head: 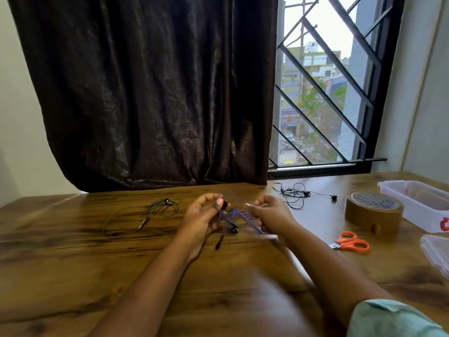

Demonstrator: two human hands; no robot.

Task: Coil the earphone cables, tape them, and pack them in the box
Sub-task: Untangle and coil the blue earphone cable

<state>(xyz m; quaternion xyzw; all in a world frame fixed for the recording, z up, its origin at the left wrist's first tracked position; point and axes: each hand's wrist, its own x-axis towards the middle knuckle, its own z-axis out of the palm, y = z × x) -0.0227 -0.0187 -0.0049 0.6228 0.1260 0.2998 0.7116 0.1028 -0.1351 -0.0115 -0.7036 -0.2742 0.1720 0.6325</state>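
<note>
Head view: coiling looks under way. Above the wooden table [73,251], left hand [201,218] and right hand [269,215] pinch the thin purple earphone cable [237,212] with curled fingers; next, wind loops evenly.

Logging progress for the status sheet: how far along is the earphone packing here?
Done: nothing finished shows. In hand: left hand and right hand both grip the blue earphone cable, strung loosely between them. Remaining: the greenish earphones and black earphones lie uncoiled on the table; tape roll, scissors and box sit untouched at right.
</note>
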